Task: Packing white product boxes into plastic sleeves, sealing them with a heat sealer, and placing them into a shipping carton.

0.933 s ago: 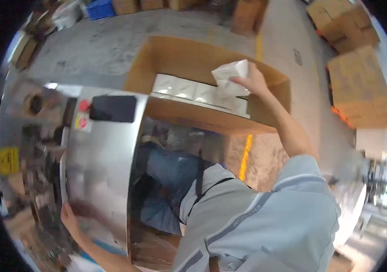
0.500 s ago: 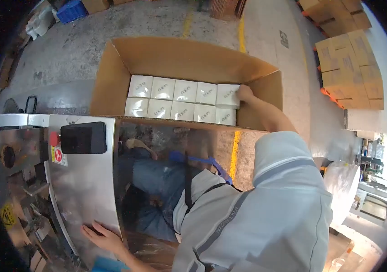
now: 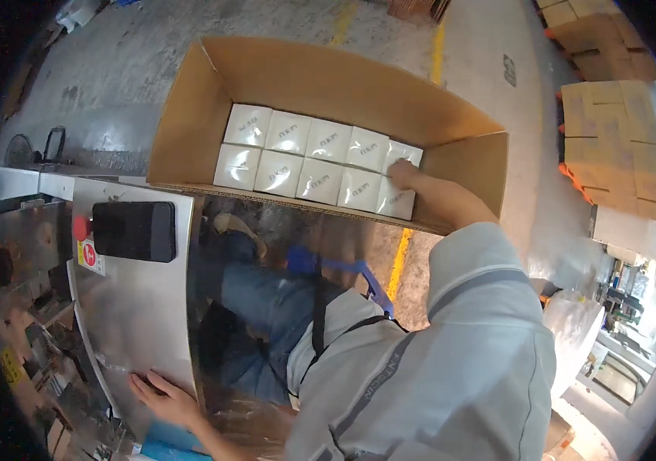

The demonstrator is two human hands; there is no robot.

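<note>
In front of me stands an open cardboard carton (image 3: 328, 84). Two rows of small white shiny boxes (image 3: 289, 134) fill most of its length. My right hand (image 3: 402, 172) reaches in at the carton's right end. Its curled fingers rest on the rightmost white box of the far row (image 3: 405, 151); no separate object shows in them. My left hand (image 3: 160, 397) lies flat on a brushed metal machine panel (image 3: 139, 307), fingers spread and nothing in them.
A black phone (image 3: 134, 231) lies on the panel beside a red button (image 3: 81, 228). Stacked brown cartons (image 3: 612, 146) stand at the far right. A blue item (image 3: 174, 442) is below my left hand. Yellow lines (image 3: 398, 265) mark the floor.
My right hand has moved from the right side of the far row's last white box onto its top. That box now sits lower, in line with its row. The view has tilted slightly.
</note>
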